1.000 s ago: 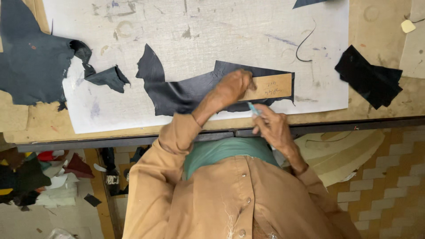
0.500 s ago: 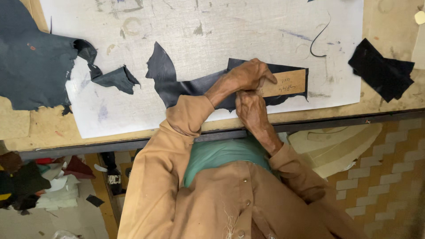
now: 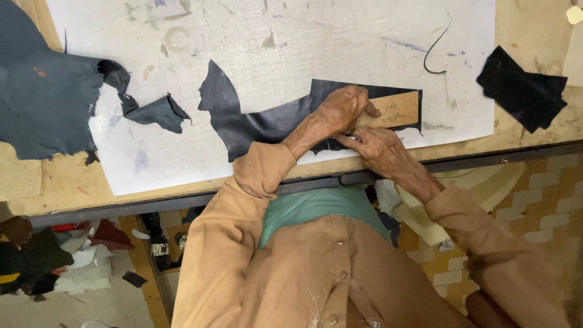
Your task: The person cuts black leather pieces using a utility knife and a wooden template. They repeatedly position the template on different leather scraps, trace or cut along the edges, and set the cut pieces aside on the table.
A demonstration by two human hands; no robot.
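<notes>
Both hands now sit close on the dark leather piece [image 3: 261,124]
My left hand [image 3: 341,109] presses the cardboard pattern [image 3: 398,109] flat; my right hand [image 3: 376,149], now tucked beneath it, pinches a small blade [image 3: 352,138]

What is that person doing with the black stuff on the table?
A person presses a tan cardboard pattern piece flat onto a strip of black leather with the left hand. The right hand holds a small blade at the pattern's lower edge. Everything lies on a white cutting sheet.
</notes>
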